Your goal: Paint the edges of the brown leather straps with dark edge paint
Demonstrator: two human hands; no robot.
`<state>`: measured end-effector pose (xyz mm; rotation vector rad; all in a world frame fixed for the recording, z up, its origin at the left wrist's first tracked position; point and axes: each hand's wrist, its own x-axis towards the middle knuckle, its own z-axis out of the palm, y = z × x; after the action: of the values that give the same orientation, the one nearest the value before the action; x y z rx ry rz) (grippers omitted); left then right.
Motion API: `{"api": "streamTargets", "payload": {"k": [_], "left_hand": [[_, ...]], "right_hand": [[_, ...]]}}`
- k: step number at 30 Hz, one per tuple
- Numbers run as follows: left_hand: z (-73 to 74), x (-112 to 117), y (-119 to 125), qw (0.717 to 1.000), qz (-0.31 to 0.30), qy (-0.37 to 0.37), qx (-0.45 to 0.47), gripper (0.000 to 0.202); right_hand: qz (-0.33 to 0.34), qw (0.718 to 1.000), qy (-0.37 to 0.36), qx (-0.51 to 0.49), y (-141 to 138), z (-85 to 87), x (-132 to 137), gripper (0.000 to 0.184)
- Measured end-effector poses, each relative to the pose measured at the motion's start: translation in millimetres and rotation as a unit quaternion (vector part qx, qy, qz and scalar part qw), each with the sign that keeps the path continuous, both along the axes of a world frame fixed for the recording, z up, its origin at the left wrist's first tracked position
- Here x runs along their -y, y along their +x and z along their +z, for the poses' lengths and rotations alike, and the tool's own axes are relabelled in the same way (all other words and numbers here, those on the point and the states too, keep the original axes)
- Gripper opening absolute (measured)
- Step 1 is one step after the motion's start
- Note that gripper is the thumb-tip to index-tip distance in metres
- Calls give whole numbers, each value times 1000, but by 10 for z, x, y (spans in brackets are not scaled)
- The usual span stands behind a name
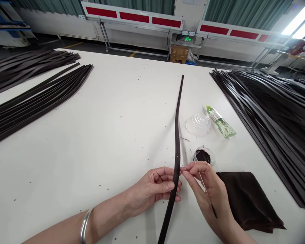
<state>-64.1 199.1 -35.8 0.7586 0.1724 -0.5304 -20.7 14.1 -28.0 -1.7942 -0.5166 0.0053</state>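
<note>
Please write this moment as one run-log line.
left hand: holds dark strip | right hand: holds thin stick, near strip | right of strip: dish of dark liquid, clear dome, green tube, dark cloth

The single view is head-worn, looking from above the near side of the bench, forward and down across it. It sits close over the bench, with the left hand and right hand low in its field, and reaches past the bench's far edge to the curtains behind it.
</note>
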Motion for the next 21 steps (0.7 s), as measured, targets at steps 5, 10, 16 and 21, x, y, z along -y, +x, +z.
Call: {"api": "streamTargets", "payload": {"k": [5, 10, 16, 21], "left_hand": [[-7, 26, -15, 1000, -23, -11, -14, 15], [13, 35, -19, 997, -69, -16, -30, 20], [37, 9, -12, 998, -36, 7, -46, 22], [68, -20, 5, 997, -22, 41, -54, 23]], "right_hand": [[-10, 993, 87, -79, 61, 9, -53, 22], [-75, 992, 68, -81, 194, 171, 37, 17], [-79, 997, -8, 16, 444, 214, 325, 34], [-97, 971, -179, 129, 671, 147, 490, 34]]}}
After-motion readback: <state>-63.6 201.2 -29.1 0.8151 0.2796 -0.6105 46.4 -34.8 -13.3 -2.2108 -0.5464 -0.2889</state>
